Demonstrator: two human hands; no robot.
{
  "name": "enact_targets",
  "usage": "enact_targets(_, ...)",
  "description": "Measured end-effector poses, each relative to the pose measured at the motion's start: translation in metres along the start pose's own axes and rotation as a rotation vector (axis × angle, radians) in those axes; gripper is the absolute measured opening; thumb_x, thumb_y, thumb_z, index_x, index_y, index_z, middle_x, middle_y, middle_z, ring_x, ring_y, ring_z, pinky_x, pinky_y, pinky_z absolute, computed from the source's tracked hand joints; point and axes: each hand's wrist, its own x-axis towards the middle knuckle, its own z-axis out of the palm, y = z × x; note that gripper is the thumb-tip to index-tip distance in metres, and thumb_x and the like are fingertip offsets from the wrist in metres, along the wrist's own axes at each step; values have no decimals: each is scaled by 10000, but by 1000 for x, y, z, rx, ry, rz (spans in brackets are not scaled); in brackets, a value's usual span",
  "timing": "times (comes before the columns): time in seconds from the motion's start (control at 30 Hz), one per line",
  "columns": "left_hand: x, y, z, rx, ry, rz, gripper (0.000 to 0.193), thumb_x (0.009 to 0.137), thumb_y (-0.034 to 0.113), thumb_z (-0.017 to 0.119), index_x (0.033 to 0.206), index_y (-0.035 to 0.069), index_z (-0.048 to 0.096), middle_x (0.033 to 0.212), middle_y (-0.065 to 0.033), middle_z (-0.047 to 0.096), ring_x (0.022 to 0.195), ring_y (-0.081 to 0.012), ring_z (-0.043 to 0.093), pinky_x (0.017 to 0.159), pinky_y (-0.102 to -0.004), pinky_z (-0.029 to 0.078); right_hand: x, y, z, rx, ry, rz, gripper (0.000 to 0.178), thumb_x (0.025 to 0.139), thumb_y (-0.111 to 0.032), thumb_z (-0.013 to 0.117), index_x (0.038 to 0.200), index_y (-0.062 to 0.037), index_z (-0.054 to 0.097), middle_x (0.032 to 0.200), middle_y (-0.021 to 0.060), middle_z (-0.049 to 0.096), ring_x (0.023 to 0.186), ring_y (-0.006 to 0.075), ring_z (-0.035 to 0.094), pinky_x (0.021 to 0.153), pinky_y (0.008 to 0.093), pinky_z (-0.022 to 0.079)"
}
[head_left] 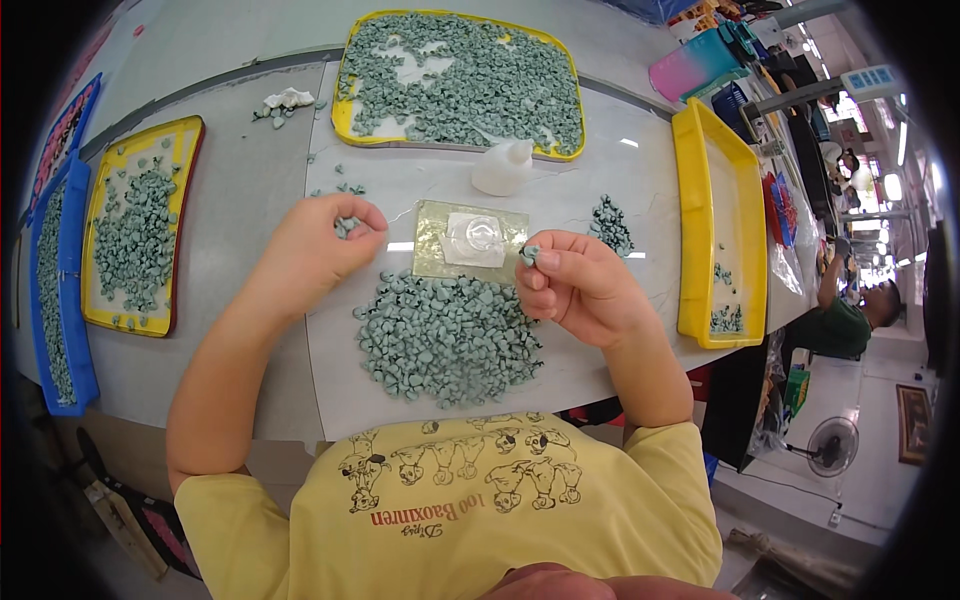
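Small grey-green pieces with dark edges, like little stones or plastic parts, lie in a broad heap in front of me. My left hand is curled closed left of the heap, with a few of the pieces showing between thumb and fingers. Between the thumb and forefinger of my right hand is a single grey-green piece. That hand is at the right edge of a flat greenish pad. On the pad lies a white sheet with a round, clear, shiny spot.
A white squeeze bottle stands beyond the pad. Behind it is a yellow-rimmed tray full of pieces; a smaller pile lies right. Yellow trays and blue trays flank me. A person is far right.
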Motion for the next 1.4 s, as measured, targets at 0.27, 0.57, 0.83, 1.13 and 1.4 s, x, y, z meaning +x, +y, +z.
enact_targets(0.27,-3,18,8,-1317,-277,-290,78,839,93,535,855,79,460,756,11,423,548,-23,303,405,-166,202,-18,-1,16,-988,4,-209,84,793,-35,637,875,-23,628,753,25,615,657,111,553,570,248,447)
enact_targets(0.57,-20,47,35,-1290,-238,-278,138,917,145,507,941,9,516,791,-5,469,566,-34,322,421,-168,244,-36,-44,-29,-1486,429,-712,87,777,-30,635,860,-30,660,789,86,629,682,208,589,624,291,474)
enact_targets(0.83,-21,54,49,-1356,-163,-381,197,900,92,482,1023,-58,516,828,-21,478,570,-44,330,432,-179,258,-43,-59,-68,-1881,773,-526,129,781,-65,606,893,-17,648,872,140,624,803,300,596,715,340,480)
enact_targets(1.13,-20,41,43,-1519,-123,-323,275,889,57,458,1125,-84,453,892,-45,475,581,-53,337,460,-182,290,-38,-48,-68,-1760,795,-492,192,768,-47,604,951,8,603,881,138,601,809,250,596,737,324,482)
enact_targets(1.4,0,11,17,-2212,-212,-326,124,923,86,419,981,-24,424,846,-53,445,594,-92,355,491,-209,339,-32,-36,-43,-1614,643,-512,164,813,-70,598,957,8,587,898,121,582,793,216,583,723,299,477)
